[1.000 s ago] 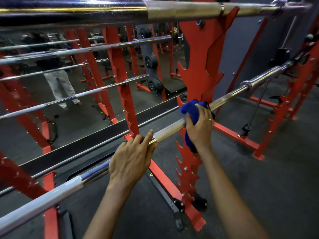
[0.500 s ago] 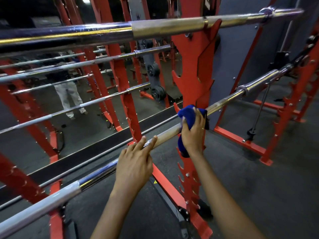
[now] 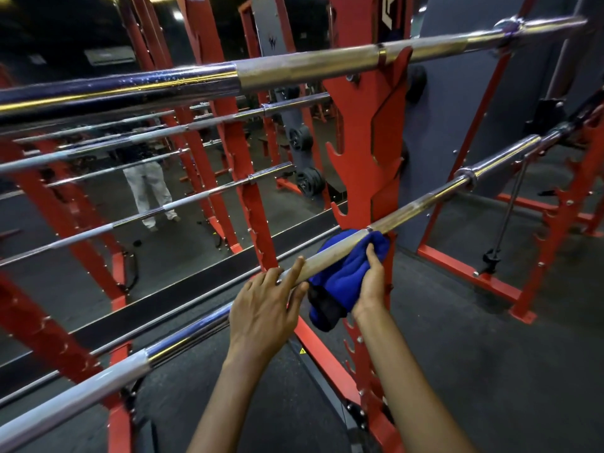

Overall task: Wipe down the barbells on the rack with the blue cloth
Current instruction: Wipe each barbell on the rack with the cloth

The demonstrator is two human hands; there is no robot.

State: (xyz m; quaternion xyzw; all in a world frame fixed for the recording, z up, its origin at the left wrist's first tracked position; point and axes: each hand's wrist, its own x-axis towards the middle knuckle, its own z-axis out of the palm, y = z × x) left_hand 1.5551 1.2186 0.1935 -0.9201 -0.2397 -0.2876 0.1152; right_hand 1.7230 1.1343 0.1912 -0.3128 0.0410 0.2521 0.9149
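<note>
A long steel barbell (image 3: 421, 204) lies slanted across the red rack (image 3: 362, 132), low left to upper right. My right hand (image 3: 371, 282) grips the blue cloth (image 3: 340, 282), which hangs below and behind the bar near the rack post. My left hand (image 3: 264, 305) rests on the same bar just left of the cloth, fingers straight and laid along the bar. A second barbell (image 3: 294, 70) sits higher on the rack, across the top of the view.
A wall mirror (image 3: 163, 178) behind the rack reflects more bars, red uprights and a standing person. Red frame feet (image 3: 470, 273) and a thin vertical rod (image 3: 510, 210) stand on the dark floor to the right.
My right hand has slid the cloth off the top of the bar; it now hangs under it. My left hand has straightened its fingers along the bar. The view has tilted up.
</note>
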